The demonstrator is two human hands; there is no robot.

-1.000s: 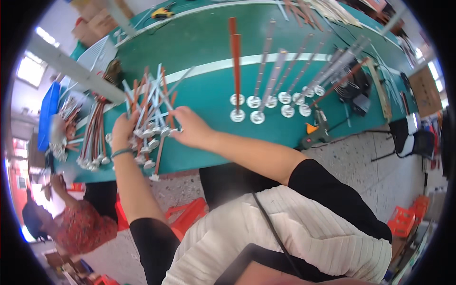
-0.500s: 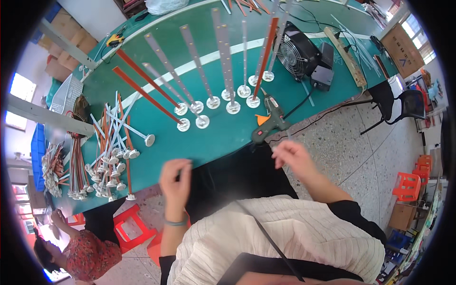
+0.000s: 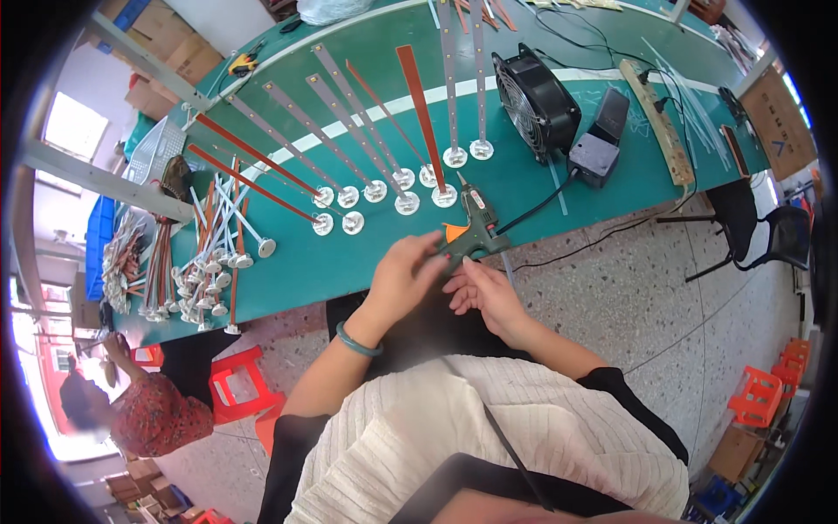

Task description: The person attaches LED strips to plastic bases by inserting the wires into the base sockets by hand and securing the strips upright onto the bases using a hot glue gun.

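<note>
A dark green glue gun (image 3: 481,217) with an orange trigger lies at the table's front edge, nozzle pointing away from me. My left hand (image 3: 403,278) reaches to its handle, fingers stretched and slightly apart; whether they touch it is unclear. Just below the gun is my right hand (image 3: 491,301), palm partly up, fingers loosely bent and apart, nothing visible in them. Beyond the gun stand several thin strips on round white bases. Some are grey with small dots, like this strip (image 3: 345,148); others are reddish brown, like this strip (image 3: 422,113).
A black fan (image 3: 537,100) and a black adapter box (image 3: 594,162) stand right of the strips, with a power strip (image 3: 656,122) farther right. Bundled strips with white bases (image 3: 205,279) lie at the left of the green table (image 3: 288,284). A person (image 3: 161,410) sits lower left near a red stool (image 3: 237,384).
My left hand has moved right and up to the glue gun's handle. My right hand has shifted left, below the gun. The view has turned slightly.
</note>
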